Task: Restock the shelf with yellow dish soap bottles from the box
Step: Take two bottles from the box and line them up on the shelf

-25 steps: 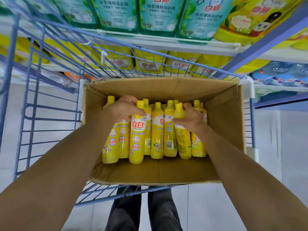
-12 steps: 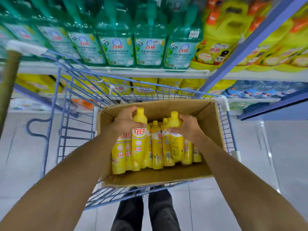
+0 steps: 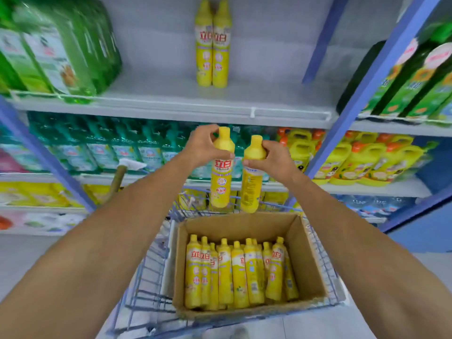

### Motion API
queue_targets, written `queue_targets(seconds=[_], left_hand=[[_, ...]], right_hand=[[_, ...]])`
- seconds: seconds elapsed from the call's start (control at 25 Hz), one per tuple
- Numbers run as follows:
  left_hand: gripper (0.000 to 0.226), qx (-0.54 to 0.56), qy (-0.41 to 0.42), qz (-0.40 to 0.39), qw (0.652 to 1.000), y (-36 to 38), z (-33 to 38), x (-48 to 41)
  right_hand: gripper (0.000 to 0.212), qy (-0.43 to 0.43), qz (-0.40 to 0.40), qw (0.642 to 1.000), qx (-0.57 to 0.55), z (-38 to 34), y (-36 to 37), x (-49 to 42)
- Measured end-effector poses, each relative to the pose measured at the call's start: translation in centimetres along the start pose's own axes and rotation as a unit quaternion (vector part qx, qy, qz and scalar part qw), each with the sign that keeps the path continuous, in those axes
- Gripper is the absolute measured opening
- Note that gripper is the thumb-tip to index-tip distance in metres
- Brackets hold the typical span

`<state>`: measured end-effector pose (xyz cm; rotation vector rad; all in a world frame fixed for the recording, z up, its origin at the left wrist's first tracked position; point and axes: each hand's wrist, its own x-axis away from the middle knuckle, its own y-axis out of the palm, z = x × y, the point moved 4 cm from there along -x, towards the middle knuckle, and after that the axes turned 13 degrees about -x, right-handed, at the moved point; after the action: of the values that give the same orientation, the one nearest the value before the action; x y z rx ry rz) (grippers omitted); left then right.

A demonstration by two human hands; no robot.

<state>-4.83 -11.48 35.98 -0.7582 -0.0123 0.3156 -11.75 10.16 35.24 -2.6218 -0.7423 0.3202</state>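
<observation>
My left hand [image 3: 204, 146] grips the neck of one yellow dish soap bottle [image 3: 221, 182], label facing me. My right hand [image 3: 271, 160] grips the neck of a second yellow bottle [image 3: 250, 187], its back label toward me. Both bottles hang upright in the air above the cardboard box [image 3: 308, 260], below the grey shelf [image 3: 171, 104]. Two yellow bottles [image 3: 212, 52] stand side by side at the back of that shelf. Several more yellow bottles [image 3: 239, 272] stand in the box.
The box sits in a blue wire cart [image 3: 146, 285]. Large green jugs [image 3: 56, 52] fill the shelf's left end. A blue upright post [image 3: 367, 86] bounds the bay on the right. Teal bottles [image 3: 110, 148] and yellow jugs [image 3: 367, 162] line the shelf below.
Both hands have lifted their bottles out of the box and up toward the shelf. The view has tilted up, bringing the upper shelf with two bottles into sight.
</observation>
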Motion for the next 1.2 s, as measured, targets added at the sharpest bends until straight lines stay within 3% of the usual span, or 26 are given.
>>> queue_targets(seconds=[0.12,0.28,0.52,0.88,1.2], left_hand=[[0.067,0.001,0.029,0.05,0.998,-5.2,3.9,-0.8],[0.077,0.0,0.059,0.099,0.993,-10.2,7.6,-3.1],[0.057,-0.022,0.076,0.145,0.986,-15.8,12.3,-7.9],[0.056,-0.05,0.071,0.184,0.979,-19.2,11.3,-13.6],[0.061,-0.07,0.046,0.206,0.975,-19.3,8.3,-17.3]], right_hand=[[0.036,-0.053,0.022,0.998,-0.004,-5.1,-1.4,-1.8],[0.035,-0.105,-0.001,0.994,-0.012,-11.1,-2.6,-5.2],[0.032,-0.172,-0.018,0.983,-0.067,-16.7,-4.5,-12.0],[0.073,-0.199,-0.011,0.974,-0.11,-19.0,-4.6,-20.4],[0.063,-0.168,0.045,0.982,-0.071,-17.4,-1.6,-23.8]])
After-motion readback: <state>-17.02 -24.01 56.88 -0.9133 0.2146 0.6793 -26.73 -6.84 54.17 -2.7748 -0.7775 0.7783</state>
